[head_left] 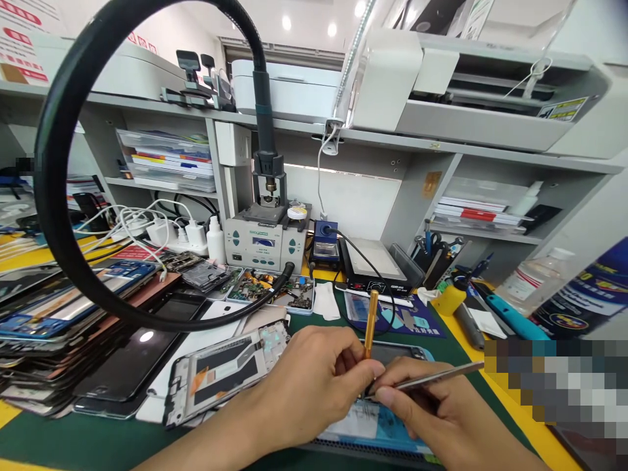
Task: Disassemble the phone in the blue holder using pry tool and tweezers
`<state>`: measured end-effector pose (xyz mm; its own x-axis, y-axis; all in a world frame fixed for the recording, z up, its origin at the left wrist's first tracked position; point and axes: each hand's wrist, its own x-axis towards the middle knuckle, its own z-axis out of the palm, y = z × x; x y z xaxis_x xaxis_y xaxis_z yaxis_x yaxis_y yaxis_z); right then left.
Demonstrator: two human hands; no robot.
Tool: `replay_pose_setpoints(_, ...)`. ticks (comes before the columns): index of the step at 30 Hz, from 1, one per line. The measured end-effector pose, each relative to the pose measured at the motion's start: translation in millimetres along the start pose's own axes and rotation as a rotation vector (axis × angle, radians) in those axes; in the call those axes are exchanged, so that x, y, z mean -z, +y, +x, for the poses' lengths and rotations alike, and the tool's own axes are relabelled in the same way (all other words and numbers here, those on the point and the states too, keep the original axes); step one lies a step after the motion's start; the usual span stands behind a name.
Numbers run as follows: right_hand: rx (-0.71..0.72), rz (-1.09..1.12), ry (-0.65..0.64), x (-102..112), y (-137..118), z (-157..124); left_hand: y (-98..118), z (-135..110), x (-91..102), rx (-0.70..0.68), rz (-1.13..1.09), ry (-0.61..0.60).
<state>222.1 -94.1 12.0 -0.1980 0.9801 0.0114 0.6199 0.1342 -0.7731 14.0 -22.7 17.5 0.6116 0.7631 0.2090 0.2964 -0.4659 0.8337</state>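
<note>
My left hand (314,383) is closed around a gold-handled screwdriver (371,320), which stands upright with its tip down on an opened phone (377,425) with a blue edge. My right hand (432,409) pinches metal tweezers (436,376), their points meeting the screwdriver tip near the phone's top. The phone lies on a green mat (88,438), partly hidden under both hands.
A white phone frame (220,373) lies left of my hands, beside a stack of phone screens (59,333). A hot-air station (265,242) with a black hose (53,131) stands behind. A heating plate (377,265), tool holder (436,252) and bottle (534,278) are at right.
</note>
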Motion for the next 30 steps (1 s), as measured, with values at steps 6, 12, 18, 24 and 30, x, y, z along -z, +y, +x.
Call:
replay_pose_setpoints(6,-0.006,-0.003,0.016,-0.6,0.0,0.4,-2.6,-0.7,-2.5,-0.028,0.024,0.056)
replay_pose_setpoints(12,0.002,-0.026,-0.005,0.5,-2.8,-0.6,-5.6,-1.0,-6.6,-0.063,0.047,0.090)
replay_pose_setpoints(18,0.004,-0.014,0.009,0.0,-2.1,0.7,-7.1,-1.3,-8.6,-0.081,0.050,0.095)
replay_pose_setpoints(24,0.008,0.006,-0.009,-0.3,2.0,-2.3,-8.8,-0.5,-8.8,-0.105,0.045,0.109)
replay_pose_setpoints(30,0.001,0.000,-0.012,-1.2,1.5,0.2,-7.6,-2.5,-9.4,-0.110,0.042,0.113)
